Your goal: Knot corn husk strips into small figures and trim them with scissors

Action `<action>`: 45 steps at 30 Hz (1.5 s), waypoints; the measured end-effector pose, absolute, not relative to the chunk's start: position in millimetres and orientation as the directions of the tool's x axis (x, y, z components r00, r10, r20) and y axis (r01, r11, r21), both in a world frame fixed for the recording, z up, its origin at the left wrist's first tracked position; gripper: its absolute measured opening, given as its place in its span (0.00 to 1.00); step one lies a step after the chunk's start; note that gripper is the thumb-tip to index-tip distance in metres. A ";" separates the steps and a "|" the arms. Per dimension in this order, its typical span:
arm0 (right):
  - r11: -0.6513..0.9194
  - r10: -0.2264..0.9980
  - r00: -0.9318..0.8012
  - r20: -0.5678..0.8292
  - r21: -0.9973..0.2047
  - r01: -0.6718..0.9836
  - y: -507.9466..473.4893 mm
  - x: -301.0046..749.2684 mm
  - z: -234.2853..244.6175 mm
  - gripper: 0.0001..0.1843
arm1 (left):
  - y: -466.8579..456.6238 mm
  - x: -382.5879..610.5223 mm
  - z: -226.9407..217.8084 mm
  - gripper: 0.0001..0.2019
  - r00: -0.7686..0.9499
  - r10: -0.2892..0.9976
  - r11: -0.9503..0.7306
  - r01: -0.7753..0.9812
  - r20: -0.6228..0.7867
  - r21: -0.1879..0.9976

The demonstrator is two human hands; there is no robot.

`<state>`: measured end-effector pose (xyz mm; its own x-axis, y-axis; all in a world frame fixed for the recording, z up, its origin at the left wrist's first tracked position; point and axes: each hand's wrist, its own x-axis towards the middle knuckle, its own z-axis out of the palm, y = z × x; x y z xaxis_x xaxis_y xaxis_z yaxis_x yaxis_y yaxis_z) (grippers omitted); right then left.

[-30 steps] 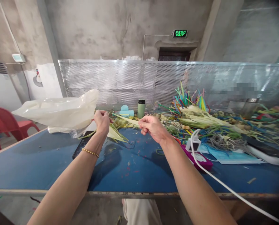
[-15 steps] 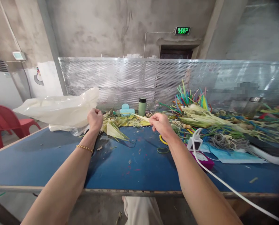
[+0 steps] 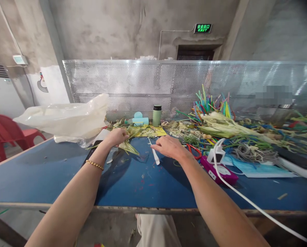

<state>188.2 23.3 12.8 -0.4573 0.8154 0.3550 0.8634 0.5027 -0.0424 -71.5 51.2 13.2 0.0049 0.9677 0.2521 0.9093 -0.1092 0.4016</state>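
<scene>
My left hand (image 3: pixel 118 136), with a beaded gold bracelet on its wrist, is at the pile of pale green corn husks (image 3: pixel 129 146). Its fingers are closed on a husk at the near edge of the pile, partly hidden by the hand. Low over the blue table, my right hand (image 3: pixel 167 147) has its thumb and fingers pinched on a slender white strip (image 3: pixel 156 157). The strip slants down toward me, narrow at its far end and wider at the near end. Whether it is husk is hard to tell.
A green bottle (image 3: pixel 157 116) and a light blue case (image 3: pixel 140 120) stand behind. A clear plastic bag (image 3: pixel 66 120) lies left. On the right are more husks (image 3: pixel 220 125), cords (image 3: pixel 253 154), a purple power strip (image 3: pixel 222 172) with a white cable, and a blue mask (image 3: pixel 261 168).
My left hand has moved right onto the husks. My right hand has come left and nearer me; the strip that pointed left from it now hangs down toward me.
</scene>
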 end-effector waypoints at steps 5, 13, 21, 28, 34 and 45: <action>0.533 0.746 -0.442 0.499 -0.049 0.844 27.5 173.6 6.1 0.17 | 49.9 -75.6 15.7 0.06 -0.018 0.947 -0.144 0.870 0.322 0.472; 0.600 0.796 -0.466 0.386 -0.398 0.694 42.5 112.4 3.9 0.20 | 51.2 -71.0 13.7 0.04 0.115 0.979 -0.194 0.302 0.166 0.933; 0.198 0.914 -0.400 0.067 -0.935 0.295 50.3 91.5 -8.6 0.09 | 56.0 -78.9 17.3 0.01 0.120 0.985 -0.127 0.013 0.124 0.992; 0.374 0.884 -0.392 0.255 -0.889 0.263 49.6 87.8 -18.0 0.10 | 46.3 -77.4 29.5 0.08 0.024 0.981 -0.189 -0.100 0.193 0.977; 0.354 0.930 -0.120 0.347 -0.934 0.048 63.5 80.4 -10.7 0.08 | 49.4 -89.7 31.6 0.13 -0.190 0.895 -0.361 0.221 0.403 0.906; 0.464 0.881 -0.143 0.451 -0.882 0.081 70.6 104.8 -2.8 0.18 | 72.0 -108.9 8.4 0.03 -0.134 0.830 -0.257 0.769 0.541 0.585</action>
<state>104.8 70.6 -2.8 -0.1434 0.8811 0.4507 0.0807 0.4643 -0.8820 -108.9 72.0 8.4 -0.1344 0.8300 0.5414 0.7693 -0.2569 0.5849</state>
